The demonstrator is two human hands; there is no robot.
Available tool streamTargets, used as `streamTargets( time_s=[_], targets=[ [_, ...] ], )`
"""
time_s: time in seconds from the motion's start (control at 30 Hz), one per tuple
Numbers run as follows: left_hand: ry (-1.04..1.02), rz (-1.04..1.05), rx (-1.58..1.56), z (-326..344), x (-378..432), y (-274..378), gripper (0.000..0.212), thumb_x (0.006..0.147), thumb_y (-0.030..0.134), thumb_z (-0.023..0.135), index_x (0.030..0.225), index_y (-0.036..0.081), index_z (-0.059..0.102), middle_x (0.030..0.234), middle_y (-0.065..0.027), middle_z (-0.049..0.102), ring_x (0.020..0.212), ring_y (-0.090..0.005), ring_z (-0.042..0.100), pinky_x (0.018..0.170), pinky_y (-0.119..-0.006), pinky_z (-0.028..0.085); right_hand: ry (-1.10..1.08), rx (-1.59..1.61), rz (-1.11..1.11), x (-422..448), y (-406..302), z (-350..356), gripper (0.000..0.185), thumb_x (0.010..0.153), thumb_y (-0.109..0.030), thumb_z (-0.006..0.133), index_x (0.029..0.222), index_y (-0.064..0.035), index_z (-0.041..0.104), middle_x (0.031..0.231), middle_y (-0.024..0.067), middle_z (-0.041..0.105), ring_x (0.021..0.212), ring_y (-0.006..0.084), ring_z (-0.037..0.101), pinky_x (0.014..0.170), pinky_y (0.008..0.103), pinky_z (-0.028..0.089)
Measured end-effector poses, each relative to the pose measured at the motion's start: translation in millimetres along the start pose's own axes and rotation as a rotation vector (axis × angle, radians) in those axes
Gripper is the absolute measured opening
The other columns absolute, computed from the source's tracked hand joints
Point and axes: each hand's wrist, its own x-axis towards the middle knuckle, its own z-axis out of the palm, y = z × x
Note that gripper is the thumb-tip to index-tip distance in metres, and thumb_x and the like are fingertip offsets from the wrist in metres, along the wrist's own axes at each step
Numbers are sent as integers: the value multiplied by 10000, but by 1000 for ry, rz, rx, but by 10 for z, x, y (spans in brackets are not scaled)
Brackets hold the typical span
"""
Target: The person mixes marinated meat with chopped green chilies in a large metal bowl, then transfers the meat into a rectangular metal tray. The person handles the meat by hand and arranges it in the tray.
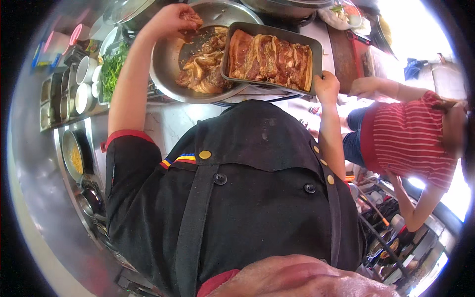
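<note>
My left hand [171, 21] is over the far left side of a wide steel bowl [166, 70], its fingers closed on a piece of marinated meat [192, 18]. Dark marinade and a heap of marinated meat slices [204, 72] lie in the bowl. My right hand [327, 87] grips the right end of a dark rectangular pan [272, 84], near its corner. The pan is tilted and overlaps the bowl's right side. Rows of marinated meat strips [269, 61] fill it, laid side by side. My right thumb lies at the pan's rim; some of my fingers are hidden.
On the left stand a tray of green leaves [113, 70], white bowls [84, 98] and metal containers [50, 100]. Lidded pots [289, 5] stand beyond the steel bowl. To the right are a red-edged board [359, 55] and a person in a striped red shirt [408, 137].
</note>
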Motion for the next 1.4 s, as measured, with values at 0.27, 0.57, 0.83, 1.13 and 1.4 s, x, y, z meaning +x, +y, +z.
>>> streamTargets(
  time_s=[0.27, 0.57, 0.83, 1.13, 1.4],
  targets=[
    [-225, 35, 105, -133, -169, 2034, 311, 825, 61, 619, 1121, -34, 607, 922, -111, 698, 885, -222, 668, 854, -319, 516, 27, -39, -9, 4, -13, 16, 264, 729, -192, 573, 878, -9, 690, 865, 264, 642, 863, 413, 630, 802, 462, 488],
    [-514, 783, 82, 733, 640, 1859, 325, 791, 2, 647, 1112, 17, 604, 1036, -42, 639, 941, -99, 582, 837, -265, 494, 12, -41, 30, 18, -2, 16, 263, 734, -224, 610, 858, -8, 695, 892, 260, 654, 891, 403, 640, 825, 449, 502],
    [-296, 630, 217, 1407, 1351, 1319, 411, 745, 27, 685, 1152, 37, 620, 1068, -105, 649, 1051, -256, 593, 950, -358, 467, -3, -42, 10, 6, -94, -43, 261, 729, -209, 595, 884, -24, 694, 877, 261, 651, 896, 406, 633, 840, 455, 496],
    [-351, 593, 569, 2276, 756, 1290, 463, 742, 185, 671, 1200, 133, 628, 1260, -154, 519, 1099, -342, 548, 952, -412, 467, 12, -29, 14, 11, 7, 10, 256, 713, -197, 585, 856, -12, 690, 844, 272, 640, 868, 427, 626, 812, 464, 495],
    [-142, 703, 668, 2292, 757, 1406, 224, 741, 185, 655, 954, 114, 656, 1079, -85, 575, 1033, -303, 565, 826, -405, 512, 42, -33, -32, 37, 11, 24, 243, 720, -186, 596, 858, -9, 690, 847, 270, 640, 869, 423, 626, 809, 465, 495]
  ],
)
